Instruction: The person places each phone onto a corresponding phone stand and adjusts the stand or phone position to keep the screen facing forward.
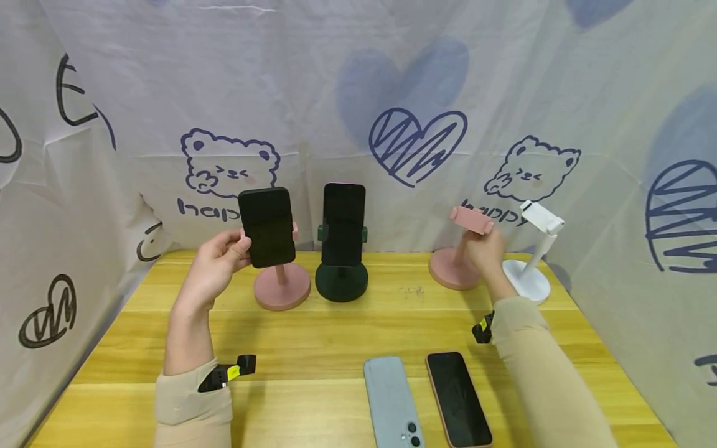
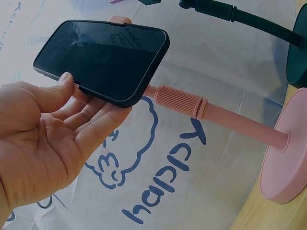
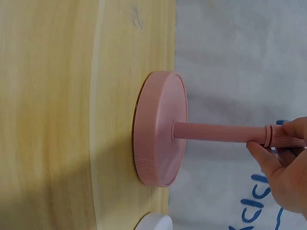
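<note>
My left hand (image 1: 215, 264) pinches the left edge of a black phone (image 1: 267, 228), thumb at the front edge and fingers behind it. That phone sits upright in the clamp of a pink phone stand (image 1: 282, 289), whose ribbed collar (image 2: 178, 101) shows in the left wrist view. On the right, my right hand (image 1: 486, 254) grips the upper post of a second pink phone stand (image 1: 455, 269), just under its phone-free clamp (image 1: 472, 219). Its round base (image 3: 160, 129) is at the tabletop. In the right wrist view, part of this hand (image 3: 288, 177) is cut off by the frame edge.
A dark green stand (image 1: 342, 283) holds another phone (image 1: 343, 224) between the pink stands. A white stand (image 1: 526, 280) is right of my right hand. A light blue phone (image 1: 392, 398) lies face down beside a pink-edged phone (image 1: 459, 398). Printed cloth (image 1: 313, 74) hangs behind the table.
</note>
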`<state>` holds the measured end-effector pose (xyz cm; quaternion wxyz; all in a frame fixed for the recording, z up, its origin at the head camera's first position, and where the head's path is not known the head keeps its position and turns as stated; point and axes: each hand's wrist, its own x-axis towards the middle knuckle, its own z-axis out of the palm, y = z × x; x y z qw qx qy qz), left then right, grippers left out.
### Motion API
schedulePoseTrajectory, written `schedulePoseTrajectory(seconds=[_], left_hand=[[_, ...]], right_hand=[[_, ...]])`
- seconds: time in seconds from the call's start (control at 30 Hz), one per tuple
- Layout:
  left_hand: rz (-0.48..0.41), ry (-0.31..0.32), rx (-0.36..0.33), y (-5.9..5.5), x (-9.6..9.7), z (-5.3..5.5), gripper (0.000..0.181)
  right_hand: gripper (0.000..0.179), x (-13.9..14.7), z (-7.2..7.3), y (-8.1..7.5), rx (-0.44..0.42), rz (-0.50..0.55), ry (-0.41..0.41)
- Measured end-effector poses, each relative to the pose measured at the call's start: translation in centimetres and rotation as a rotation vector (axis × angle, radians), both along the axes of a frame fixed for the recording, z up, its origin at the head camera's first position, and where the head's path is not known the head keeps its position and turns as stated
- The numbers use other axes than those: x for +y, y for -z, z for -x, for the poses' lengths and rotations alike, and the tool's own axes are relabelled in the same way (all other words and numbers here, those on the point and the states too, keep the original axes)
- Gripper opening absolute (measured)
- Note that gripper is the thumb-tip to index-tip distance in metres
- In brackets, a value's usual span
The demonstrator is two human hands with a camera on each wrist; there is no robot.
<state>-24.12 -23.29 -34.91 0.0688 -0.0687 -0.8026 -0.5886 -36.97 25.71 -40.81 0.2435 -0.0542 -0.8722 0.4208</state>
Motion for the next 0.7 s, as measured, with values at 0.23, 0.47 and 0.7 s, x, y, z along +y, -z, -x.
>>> schedulePoseTrajectory(seconds=[0.23,0.47,0.7], left_hand=[[0.008,0.001,0.005,0.0,-0.1,0.0,0.046],[0.011,0.001,0.014,-0.1,0.0,-0.1,0.046],[0.020,0.001,0.006,0.0,0.0,0.0,0.047]], right_hand=[[0.050,-1.8,-0.5,0.2,0.044,-0.048,-0.126],[0.051,-4.0,-1.0,0.0,0.026,-0.016,-0.235],[0.048,-5.8,-1.3,0.3,0.049,0.036,-0.330]])
